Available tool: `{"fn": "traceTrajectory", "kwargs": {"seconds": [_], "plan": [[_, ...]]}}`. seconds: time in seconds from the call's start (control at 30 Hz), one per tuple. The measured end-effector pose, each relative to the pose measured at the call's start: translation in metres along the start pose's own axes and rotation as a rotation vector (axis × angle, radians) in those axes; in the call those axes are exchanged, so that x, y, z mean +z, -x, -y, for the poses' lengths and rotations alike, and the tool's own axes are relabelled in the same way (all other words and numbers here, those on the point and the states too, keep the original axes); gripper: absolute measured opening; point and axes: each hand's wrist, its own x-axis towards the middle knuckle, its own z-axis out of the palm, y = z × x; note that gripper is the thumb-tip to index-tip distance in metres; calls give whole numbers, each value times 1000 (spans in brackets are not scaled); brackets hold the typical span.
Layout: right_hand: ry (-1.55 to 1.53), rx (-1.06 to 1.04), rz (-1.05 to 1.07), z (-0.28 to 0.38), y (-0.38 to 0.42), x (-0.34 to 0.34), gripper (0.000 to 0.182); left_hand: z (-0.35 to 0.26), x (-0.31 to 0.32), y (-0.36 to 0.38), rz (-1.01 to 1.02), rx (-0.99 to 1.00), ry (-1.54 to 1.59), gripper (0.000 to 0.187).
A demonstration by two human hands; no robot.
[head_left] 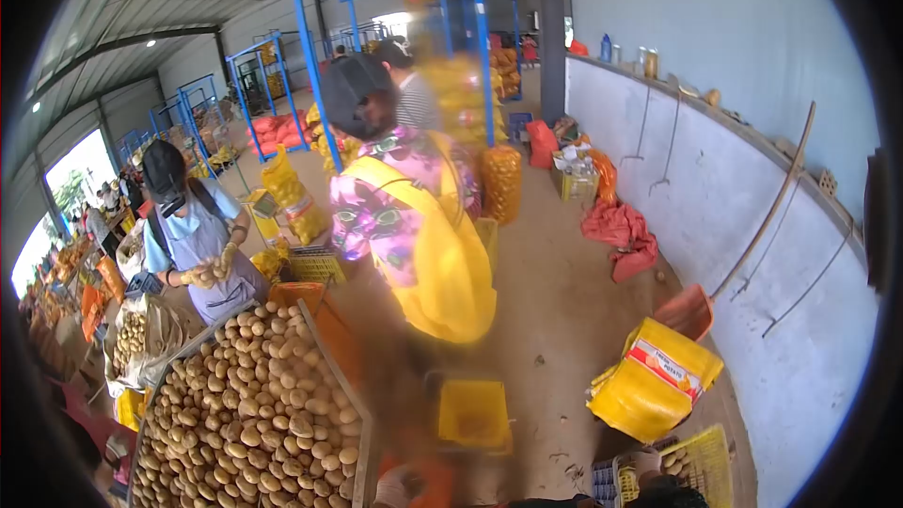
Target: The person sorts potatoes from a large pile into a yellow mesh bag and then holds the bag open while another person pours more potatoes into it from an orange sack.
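My right hand [647, 461], in a pale glove, is low at the right, closed at the near-left rim of a yellow plastic crate [712, 464] with some potatoes in it. My dark sleeve covers part of that crate. At the bottom centre my left hand [399, 486], also gloved, is cut off by the frame edge, and its fingers do not show clearly. It is beside an orange object [431, 482] and the corner of a sorting table [362, 452] heaped with potatoes [254, 404].
A person in a yellow apron [433, 273] stands close ahead, blurred. Another gloved person [202, 245] works at the table's far side. A yellow tub [473, 414], folded yellow potato sacks [656, 379] and an orange-red shovel [689, 313] are on the floor. The wall [715, 188] runs along the right.
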Motion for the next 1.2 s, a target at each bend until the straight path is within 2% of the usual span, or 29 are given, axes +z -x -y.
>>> {"fn": "traceTrajectory", "kwargs": {"seconds": [0.03, 0.07, 0.1, 0.13, 0.2, 0.3, 0.33, 0.4, 0.47, 0.53, 0.6, 0.63, 0.67, 0.7, 0.73, 0.77, 0.8, 0.83, 0.9, 1.0, 1.1, 1.13, 1.2], "plan": [[-234, 279, 92, 97, 42, 28, 22, -4, -6, 7, -3, 34, -36, 19], [-11, 45, 158, 61, 13, 56, 25, -10, -14, 12, -6, 68, -73, 18], [202, -64, 351, 62, -7, 76, 29, -13, -22, 15, -12, 101, -110, 18], [-99, 38, 478, 127, 28, 90, 29, -2, -43, -11, 47, 192, -99, 18], [36, 87, 574, 218, 64, 134, 26, 32, -102, -78, 144, 390, -44, 18], [88, -30, 757, 256, 84, 194, 28, 17, -104, -31, -88, 509, -170, 20], [111, -33, 813, 268, 93, 212, 30, 12, -103, -12, -87, 506, -31, 21], [296, -400, 868, 264, 102, 262, 30, -2, -108, 20, -108, 534, 73, 24], [433, -840, 942, 316, 161, 286, 27, 0, -138, 32, -129, 521, 96, 27], [214, -933, 1097, 347, 199, 308, 28, -4, -139, 45, -167, 554, 149, 14], [202, -1211, 1194, 350, 235, 341, 25, -15, -142, 73, -242, 667, 244, 14], [217, -1340, 1212, 330, 242, 365, 23, -5, -173, 47, -316, 720, 135, 19], [187, -1434, 1275, 336, 256, 378, 24, -10, -179, 53, -297, 707, 153, 21], [248, -1417, 1312, 349, 275, 384, 27, -16, -178, 67, -279, 694, 171, 25], [164, -1472, 1270, 347, 292, 398, 32, -27, -178, 97, -392, 836, -304, 27], [426, -1533, 1298, 348, 304, 414, 38, -38, -182, 121, -482, 977, -785, 30], [344, -1621, 1212, 331, 313, 436, 42, -31, -204, 116, -423, 929, -637, 37], [385, -1628, 1224, 321, 324, 450, 48, -46, -191, 136, -458, 557, 110, 42], [499, -1598, 1174, 310, 336, 465, 52, -51, -196, 161, -517, 527, 29, 42], [736, -1541, 1178, 329, 339, 463, 55, -3, -266, 130, -741, 994, -1035, 37], [712, -1572, 1157, 317, 336, 471, 56, 52, -366, 88, -683, 600, -704, 39], [666, -1594, 1146, 315, 336, 471, 54, 16, -297, 143, -929, 949, -1315, 41], [653, -1602, 1146, 320, 337, 469, 54, -20, -249, 166, -941, 670, -475, 39]]}}
